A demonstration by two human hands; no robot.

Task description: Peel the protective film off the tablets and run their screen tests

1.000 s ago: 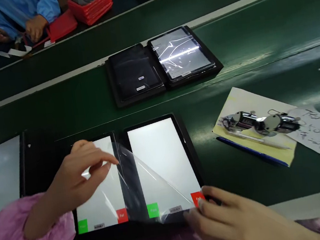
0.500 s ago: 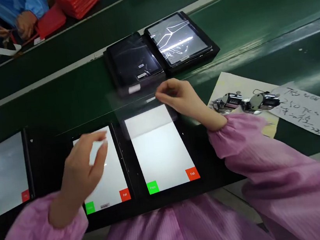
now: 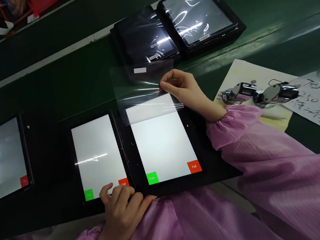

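Note:
Two lit tablets with white screens lie side by side in a black tray (image 3: 49,150) in front of me. My right hand (image 3: 187,92) pinches a clear protective film (image 3: 140,87), peeled back past the far edge of the right tablet (image 3: 163,145). That tablet shows green Pass and red Fail buttons. My left hand (image 3: 121,207) rests at the near edge of the left tablet (image 3: 96,156), fingers curled on its lower corner near the red button.
Another lit tablet (image 3: 4,158) sits at the far left. Two film-covered tablets in a black tray (image 3: 179,27) lie farther back on the green belt (image 3: 268,23). Two metal tally counters (image 3: 262,92) rest on papers at the right. Red items and another person's hands are at the top left.
My left hand dropped from above the left tablet's screen to its near edge. My right hand carried the film from the near corner of the right tablet to its far edge, peeling it back.

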